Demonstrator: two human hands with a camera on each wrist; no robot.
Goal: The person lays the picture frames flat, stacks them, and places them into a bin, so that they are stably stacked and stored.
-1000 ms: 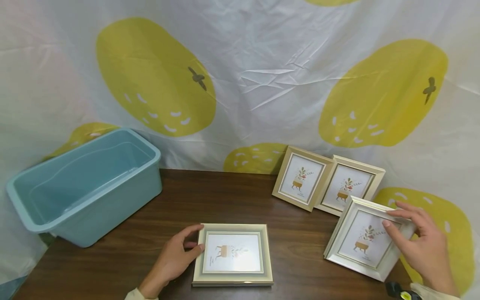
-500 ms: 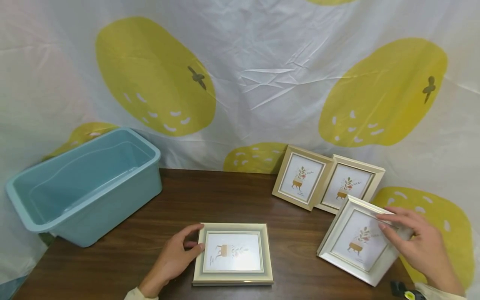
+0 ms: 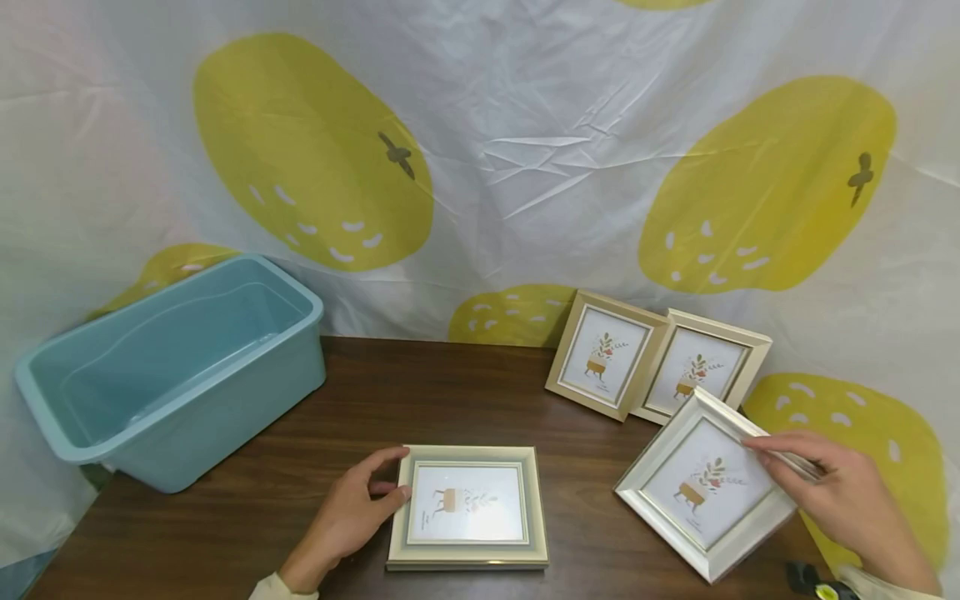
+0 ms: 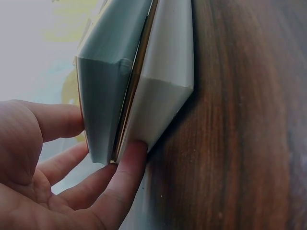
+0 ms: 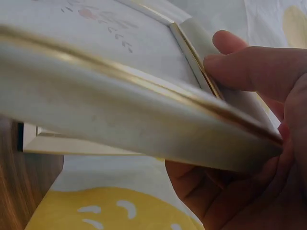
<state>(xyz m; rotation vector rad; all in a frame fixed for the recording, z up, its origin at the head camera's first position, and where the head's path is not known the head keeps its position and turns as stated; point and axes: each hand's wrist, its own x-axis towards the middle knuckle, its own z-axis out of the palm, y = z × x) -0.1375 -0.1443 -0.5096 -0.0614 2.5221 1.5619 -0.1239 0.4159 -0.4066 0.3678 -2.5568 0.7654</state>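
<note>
A cream picture frame (image 3: 468, 557) lies sideways at the near middle of the table, its potted-plant print facing up. My left hand (image 3: 348, 508) holds its left edge, thumb apart from the fingers. The left wrist view reveals two frames stacked there, a grey-looking one (image 4: 103, 96) against a white one (image 4: 168, 62). To the right, a silver-white picture frame (image 3: 708, 487) tilts in the grip of my right hand (image 3: 847, 496). From the right wrist, the thumb (image 5: 235, 69) presses the front border; other fingers reach behind the frame, partly hidden.
Two more frames lean at the back right against the patterned cloth, a tan one (image 3: 604, 358) overlapping a cream one (image 3: 750, 354). A blue plastic bin (image 3: 225, 425) stands at the left. Brown wooden table (image 3: 420, 392) shows between them.
My right hand has turned the silver-white frame clockwise, swinging its lower edge to the left. The left hand and its frames have stayed in place.
</note>
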